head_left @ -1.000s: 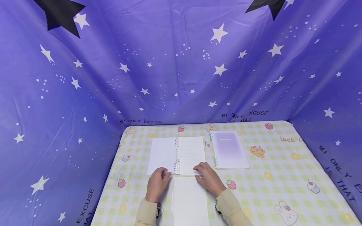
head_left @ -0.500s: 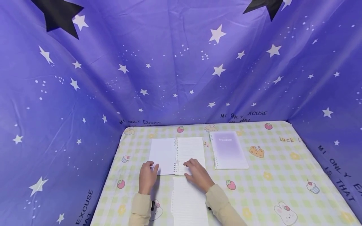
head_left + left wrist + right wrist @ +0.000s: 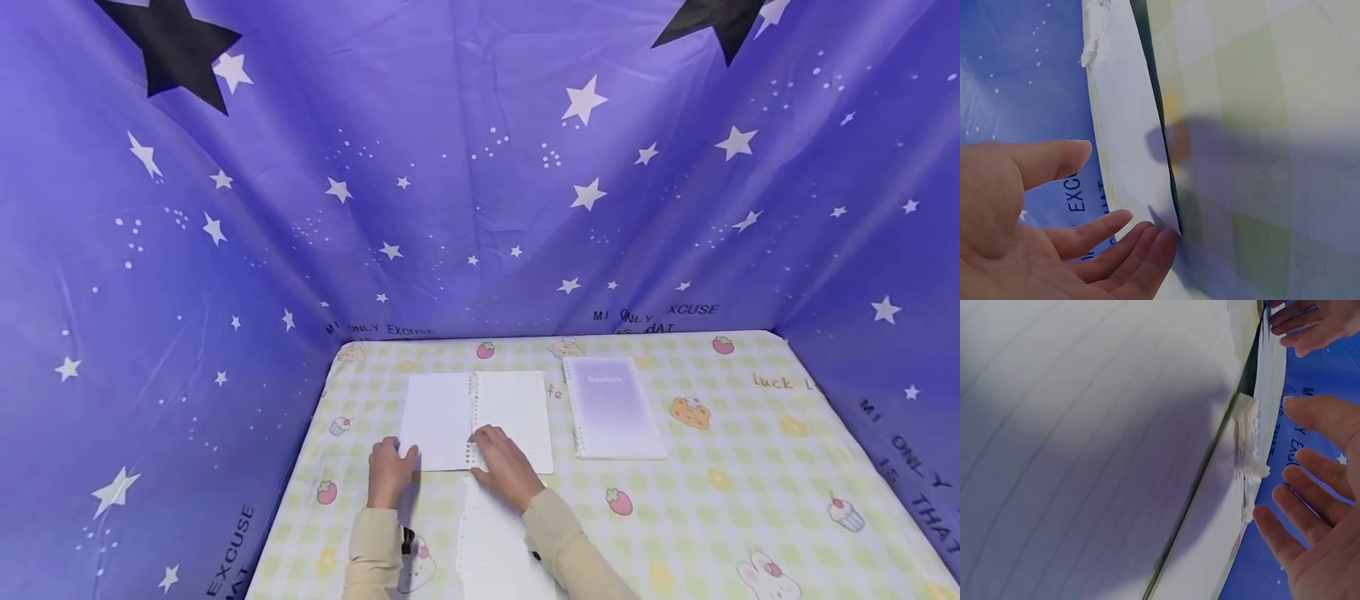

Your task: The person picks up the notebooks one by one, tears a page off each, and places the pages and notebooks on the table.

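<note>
An open ring-bound notebook (image 3: 438,417) lies flat, its plain white cover side on the left and lined pages (image 3: 517,417) on the right. At the near-left corner of that cover is my left hand (image 3: 392,473); in the left wrist view its fingers (image 3: 1160,250) reach the cover's corner while the thumb stands apart. My right hand (image 3: 502,468) hovers by the lower end of the ring spine (image 3: 472,454), fingers spread and holding nothing in the right wrist view. Below the notebook lie loose lined sheets (image 3: 495,542) with a punched left edge, partly hidden by the right sleeve.
To the right lies a closed purple notebook (image 3: 618,421) with a ring binding on its left side. A checked tablecloth (image 3: 750,467) with cartoon prints covers the table. Purple star-patterned curtains (image 3: 480,167) close in the back and both sides.
My left hand has moved left, from the notebook's near edge to the cover's outer corner. My right hand has shifted left from the lined page to the ring spine. The head view tilts slightly.
</note>
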Demonstrator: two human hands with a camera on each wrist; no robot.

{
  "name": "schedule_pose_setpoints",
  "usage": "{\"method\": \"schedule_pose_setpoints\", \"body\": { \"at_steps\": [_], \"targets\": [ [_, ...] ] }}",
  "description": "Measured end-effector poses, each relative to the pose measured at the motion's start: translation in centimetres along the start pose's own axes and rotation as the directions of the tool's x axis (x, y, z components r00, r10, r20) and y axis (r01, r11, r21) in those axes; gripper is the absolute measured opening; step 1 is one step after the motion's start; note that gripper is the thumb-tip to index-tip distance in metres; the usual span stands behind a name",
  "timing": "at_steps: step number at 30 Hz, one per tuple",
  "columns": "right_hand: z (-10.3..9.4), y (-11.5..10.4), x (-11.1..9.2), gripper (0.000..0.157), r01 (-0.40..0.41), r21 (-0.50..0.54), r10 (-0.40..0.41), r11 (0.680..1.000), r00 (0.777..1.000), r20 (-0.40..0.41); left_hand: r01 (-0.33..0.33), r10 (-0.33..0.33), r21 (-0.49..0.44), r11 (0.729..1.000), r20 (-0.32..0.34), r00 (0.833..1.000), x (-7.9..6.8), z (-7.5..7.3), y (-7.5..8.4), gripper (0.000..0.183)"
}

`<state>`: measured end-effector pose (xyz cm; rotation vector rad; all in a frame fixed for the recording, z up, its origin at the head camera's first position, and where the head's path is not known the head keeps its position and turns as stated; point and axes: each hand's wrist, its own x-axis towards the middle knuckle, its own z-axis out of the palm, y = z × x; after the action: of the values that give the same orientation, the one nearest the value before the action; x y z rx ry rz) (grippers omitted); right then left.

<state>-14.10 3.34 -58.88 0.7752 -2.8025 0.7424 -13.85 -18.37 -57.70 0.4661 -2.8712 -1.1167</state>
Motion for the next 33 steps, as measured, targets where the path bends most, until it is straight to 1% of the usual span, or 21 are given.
{"method": "schedule_pose_setpoints", "body": {
  "at_steps": [8,14,18,23,27,33],
  "targets": [
    [1.6,-0.6,0.5,0.05,-0.025,-0.004,0.025,1.0,0.999,0.038,-0.008,0.007,-0.034,0.999,-0.037,0.999,0.2,0.2,-0.4,0.045],
    [2.5,-0.8,1.0,0.047,-0.011,0.014,0.011,1.0,1.0,0.024,-0.022,0.02,-0.054,0.998,-0.04,0.999,0.4,0.1,-0.8,0.042],
    [2.8,-0.9,1.4,0.044,0.008,-0.017,-0.008,1.0,1.0,0.006,-0.027,0.024,-0.057,0.998,-0.042,0.999,0.5,0.1,-1.0,0.041],
    [3.0,-1.1,1.7,0.043,-0.003,-0.065,0.004,0.998,1.0,0.016,-0.038,0.036,-0.061,0.997,-0.047,0.998,0.4,0.0,-1.3,0.04],
    [3.2,-1.2,1.8,0.041,-0.012,-0.072,0.015,0.997,0.999,0.035,-0.03,0.027,-0.069,0.997,-0.047,0.999,0.4,0.0,-1.2,0.038],
    [3.2,-1.2,1.8,0.037,0.009,-0.081,-0.007,0.997,0.999,0.035,-0.035,0.032,-0.07,0.997,-0.051,0.998,0.5,-0.2,-1.2,0.035]
  ]
}}
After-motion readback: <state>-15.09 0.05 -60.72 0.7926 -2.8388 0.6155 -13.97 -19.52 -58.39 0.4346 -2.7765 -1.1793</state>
